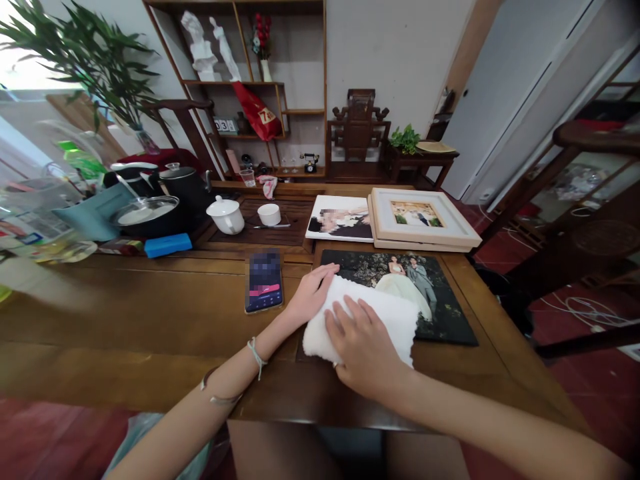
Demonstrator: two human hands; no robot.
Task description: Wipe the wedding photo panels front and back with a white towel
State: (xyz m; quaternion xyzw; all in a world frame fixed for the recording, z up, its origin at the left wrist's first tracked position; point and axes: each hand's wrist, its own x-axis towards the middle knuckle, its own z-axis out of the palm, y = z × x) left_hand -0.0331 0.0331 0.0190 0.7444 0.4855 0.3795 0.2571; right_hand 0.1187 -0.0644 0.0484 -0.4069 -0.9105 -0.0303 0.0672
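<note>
A dark photo panel (440, 300) with a wedding picture lies flat on the wooden table (150, 320). A folded white cloth (395, 313) rests on the panel's near left part. My right hand (363, 343) presses flat on the cloth, fingers spread. My left hand (313, 290) lies on the panel's left edge, with its fingers touching the cloth's left end. A smartphone (263, 283) with a lit screen sits just left of my left hand.
Behind the panel lie another photo print (340, 218) and a stack of white framed pictures (423, 220). A tea tray holds a white teapot (226, 215) and cup (269, 214). Black kettles (187, 187), a lidded pan (146, 213) and a blue box (168, 245) stand at left.
</note>
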